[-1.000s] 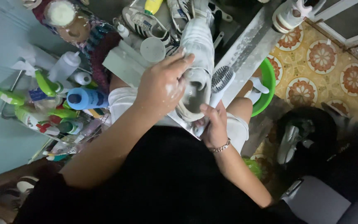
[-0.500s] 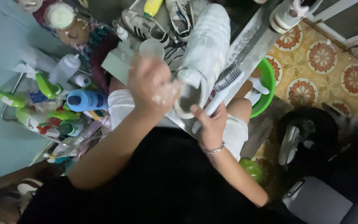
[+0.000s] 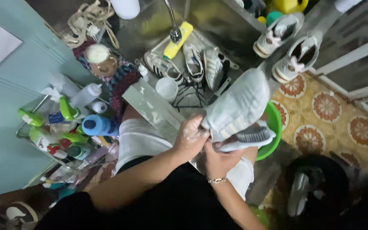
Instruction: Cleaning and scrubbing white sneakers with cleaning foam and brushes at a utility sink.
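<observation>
My left hand (image 3: 189, 137), flecked with white foam, grips the heel end of a white sneaker (image 3: 238, 104) that points up and to the right, sole side turned toward me. My right hand (image 3: 219, 156), with a bracelet at the wrist, holds a white scrubbing brush (image 3: 246, 138) whose dark bristles lie against the sneaker's lower side. Both hands meet over my lap, above the metal sink edge (image 3: 150, 104).
Several striped shoes (image 3: 192, 64) lie in the sink under a tap (image 3: 173, 30). A green basin (image 3: 273, 123) sits right of the sneaker, two white shoes (image 3: 292, 57) beyond it. A rack of spray bottles (image 3: 64, 123) stands at left. Patterned tile floor lies at right.
The sneaker has been turned and swung to the right, sole toward me. My left hand moved from its opening to the heel; the brush now lies under it. The view tilted upward.
</observation>
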